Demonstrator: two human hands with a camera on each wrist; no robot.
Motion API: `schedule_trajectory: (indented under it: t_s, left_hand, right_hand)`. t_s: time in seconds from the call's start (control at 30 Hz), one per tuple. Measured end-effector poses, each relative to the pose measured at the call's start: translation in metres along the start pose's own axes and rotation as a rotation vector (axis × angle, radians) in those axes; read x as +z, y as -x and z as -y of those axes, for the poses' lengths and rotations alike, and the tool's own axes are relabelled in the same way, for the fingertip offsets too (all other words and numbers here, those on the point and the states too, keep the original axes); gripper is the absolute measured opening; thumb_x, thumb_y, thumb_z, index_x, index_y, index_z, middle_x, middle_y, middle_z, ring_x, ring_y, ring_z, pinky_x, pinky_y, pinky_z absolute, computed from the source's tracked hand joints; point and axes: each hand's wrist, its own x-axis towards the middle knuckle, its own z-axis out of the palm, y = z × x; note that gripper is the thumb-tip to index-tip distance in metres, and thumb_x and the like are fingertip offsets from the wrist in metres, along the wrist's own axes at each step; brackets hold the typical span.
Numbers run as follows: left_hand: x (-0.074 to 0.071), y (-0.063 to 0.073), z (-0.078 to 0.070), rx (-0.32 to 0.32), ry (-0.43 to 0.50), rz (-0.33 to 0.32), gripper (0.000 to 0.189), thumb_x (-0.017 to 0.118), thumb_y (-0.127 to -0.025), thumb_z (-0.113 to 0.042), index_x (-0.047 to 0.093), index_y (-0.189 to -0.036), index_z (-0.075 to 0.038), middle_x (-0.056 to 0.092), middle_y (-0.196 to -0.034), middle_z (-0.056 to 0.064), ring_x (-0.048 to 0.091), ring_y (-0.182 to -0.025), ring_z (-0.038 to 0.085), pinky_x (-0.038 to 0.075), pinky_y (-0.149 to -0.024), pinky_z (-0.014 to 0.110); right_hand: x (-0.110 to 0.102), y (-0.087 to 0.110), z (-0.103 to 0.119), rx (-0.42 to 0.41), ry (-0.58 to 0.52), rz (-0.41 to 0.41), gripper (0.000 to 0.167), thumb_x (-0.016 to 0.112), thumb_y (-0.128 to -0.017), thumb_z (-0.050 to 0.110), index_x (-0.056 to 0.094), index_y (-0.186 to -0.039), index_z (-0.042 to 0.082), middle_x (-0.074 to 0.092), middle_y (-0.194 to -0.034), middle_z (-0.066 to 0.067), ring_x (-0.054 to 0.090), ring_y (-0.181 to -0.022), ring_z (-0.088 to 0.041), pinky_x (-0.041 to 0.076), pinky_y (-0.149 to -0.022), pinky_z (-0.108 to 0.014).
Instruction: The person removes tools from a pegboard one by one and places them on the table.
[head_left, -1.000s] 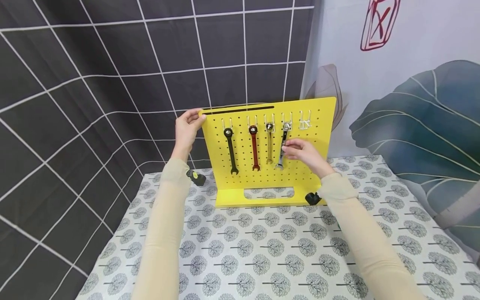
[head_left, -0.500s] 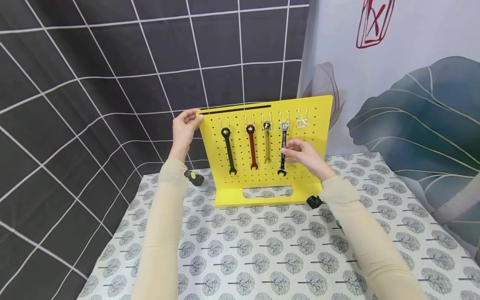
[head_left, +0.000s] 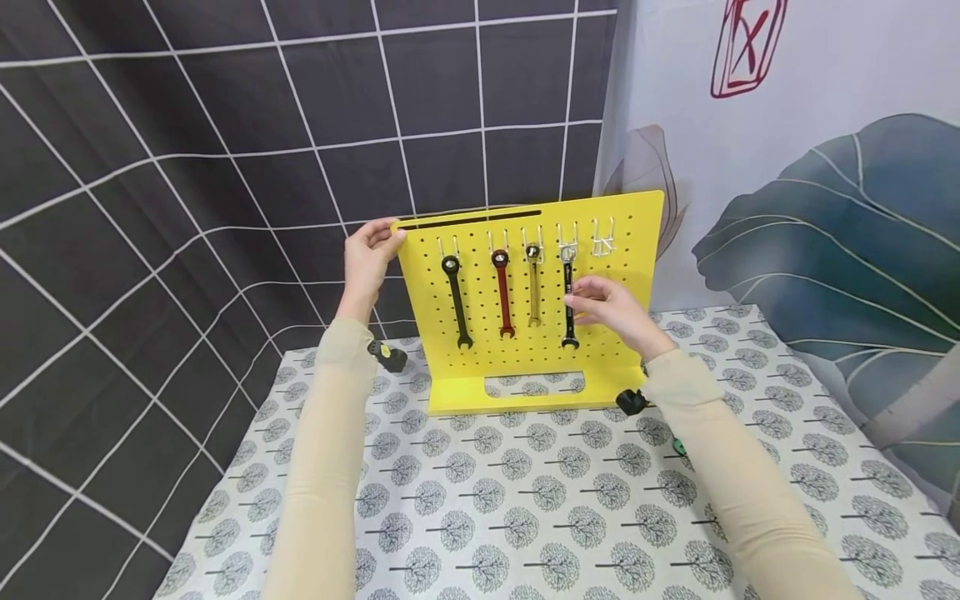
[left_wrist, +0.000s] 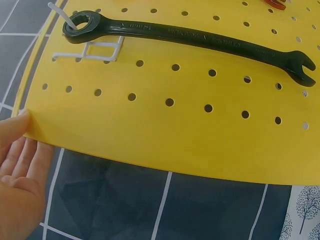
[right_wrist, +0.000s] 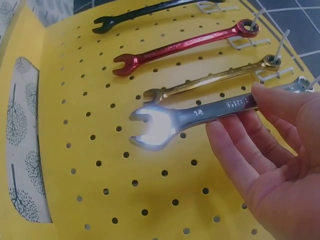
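Observation:
A yellow pegboard point(head_left: 517, 358) stands upright on its base. My left hand point(head_left: 367, 262) pinches its top left corner, thumb point(left_wrist: 16, 125) in front and fingers behind. My right hand point(head_left: 618, 312) holds a silver ratchet combination wrench point(right_wrist: 192, 116) by the middle of its shank, between thumb and fingers. The wrench's ring end is on a white hook, its open jaw points down, and the number 14 shows on it. To its left hang a gold wrench point(head_left: 534, 287), a red wrench point(head_left: 504, 296) and a black wrench point(head_left: 457, 300), each by its ring end.
A bare white hook point(head_left: 603, 242) sits to the right of the silver wrench. The board's base, with a cut-out slot, rests on a tree-patterned tablecloth point(head_left: 480, 508). Behind hang a dark grid curtain point(head_left: 300, 167) and a pale curtain with leaf prints point(head_left: 840, 225).
The silver wrench's lower end has swung right, from slanting to nearly vertical, and the shank has turned in my right hand's fingers. The left hand keeps its hold on the corner.

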Motion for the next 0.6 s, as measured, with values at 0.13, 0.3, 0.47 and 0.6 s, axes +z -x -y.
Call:
schedule_trajectory:
  t_s: [0.13,0.3,0.47,0.6]
  left_hand:
    - [0.000,0.000,-0.001,0.000,-0.002,0.002,0.026,0.074,-0.091,-0.004,0.070,-0.116,0.000,0.068,-0.097,0.002,0.066,-0.089,0.012,0.057,-0.089,0.029]
    - [0.000,0.000,0.000,0.005,-0.015,0.012,0.029,0.074,-0.092,-0.006,0.068,-0.119,0.002,0.067,-0.097,0.000,0.065,-0.089,0.012,0.056,-0.090,0.030]
    - [0.000,0.001,0.000,0.010,-0.023,0.015,0.031,0.074,-0.092,-0.006,0.067,-0.121,0.003,0.067,-0.097,0.000,0.065,-0.090,0.012,0.056,-0.090,0.029]
    - [0.000,0.000,0.000,0.002,-0.010,0.006,0.028,0.073,-0.092,-0.004,0.068,-0.119,0.001,0.068,-0.099,0.004,0.065,-0.092,0.013,0.056,-0.090,0.028]
  right_hand:
    - [0.000,0.001,0.005,-0.008,0.005,-0.015,0.037,0.066,-0.099,0.017,0.053,-0.125,-0.006,0.058,-0.111,-0.011,0.063,-0.094,-0.017,0.059,-0.086,-0.033]
    - [0.000,0.004,0.011,-0.022,0.026,-0.035,0.035,0.067,-0.099,0.020,0.055,-0.123,-0.004,0.060,-0.112,-0.012,0.064,-0.094,-0.017,0.059,-0.086,-0.034]
    - [0.000,0.009,0.017,-0.031,0.052,-0.035,0.035,0.068,-0.098,0.023,0.058,-0.121,-0.001,0.062,-0.112,-0.008,0.064,-0.097,-0.016,0.059,-0.087,-0.032]
    - [0.000,0.012,0.027,-0.073,0.039,-0.041,0.033,0.069,-0.098,0.021,0.059,-0.121,-0.001,0.063,-0.110,-0.006,0.064,-0.097,-0.016,0.059,-0.086,-0.031]
